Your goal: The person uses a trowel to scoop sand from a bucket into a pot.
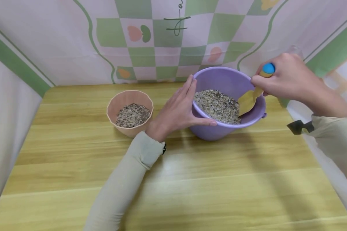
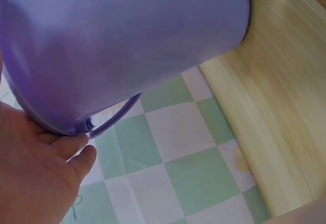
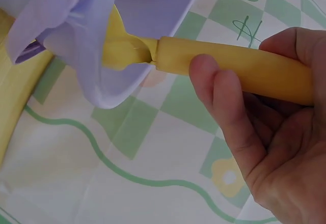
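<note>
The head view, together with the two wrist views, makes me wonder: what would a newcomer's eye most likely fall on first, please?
Most likely the big purple bucket right of the table's middle, holding a speckled grainy mix. Next, perhaps, the yellow scoop with its blue handle end, held by the right hand at the bucket's right side. To the bucket's left, the smaller pink bowl holds similar grains.
</note>
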Tool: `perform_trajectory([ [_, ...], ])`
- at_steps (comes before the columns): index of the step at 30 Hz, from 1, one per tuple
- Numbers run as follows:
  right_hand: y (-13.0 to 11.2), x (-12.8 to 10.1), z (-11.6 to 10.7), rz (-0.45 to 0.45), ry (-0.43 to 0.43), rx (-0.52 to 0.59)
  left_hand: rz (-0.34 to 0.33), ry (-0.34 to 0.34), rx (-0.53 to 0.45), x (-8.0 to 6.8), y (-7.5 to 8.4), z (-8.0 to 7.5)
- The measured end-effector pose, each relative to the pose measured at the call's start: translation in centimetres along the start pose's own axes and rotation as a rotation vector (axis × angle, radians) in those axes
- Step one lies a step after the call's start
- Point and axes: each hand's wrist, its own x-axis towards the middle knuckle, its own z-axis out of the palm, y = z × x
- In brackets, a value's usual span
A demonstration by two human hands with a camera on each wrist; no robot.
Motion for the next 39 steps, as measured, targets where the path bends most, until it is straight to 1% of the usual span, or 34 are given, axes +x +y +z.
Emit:
perform_trajectory([
  [4,0.0,0.4,0.1,-0.001,-0.036,-0.007,-0.001,-0.002,0.000,0.0,-0.1,0.0],
  [8,0.0,0.5,0.1,0.029,-0.070,0.022,-0.007,-0.005,-0.014,-0.1,-0.1,0.1],
  [10,0.2,0.3,0.1,0.060,-0.084,0.075,-0.008,-0.001,-0.020,-0.1,-0.1,0.1],
  [17,1.9,-0.8,1.3,0.178,-0.125,0.334,-0.012,0.009,-0.050,-0.1,-0.2,0.3],
  [21,2.7,-1.4,2.2,0.204,-0.125,0.433,-0.018,0.010,-0.060,-0.1,-0.3,0.3],
  [25,2.7,-1.7,2.8,0.180,-0.096,0.450,-0.022,0.011,-0.063,-0.2,-0.3,0.3],
  [29,2.8,-1.6,3.0,0.197,-0.078,0.468,-0.028,0.008,-0.063,-0.2,-0.3,0.2],
  [35,2.8,-1.7,4.0,0.227,-0.049,0.558,-0.036,-0.002,-0.063,-0.2,-0.2,0.1],
  [39,2.6,-1.8,4.5,0.235,-0.040,0.564,-0.040,-0.008,-0.077,-0.2,-0.2,0.1],
])
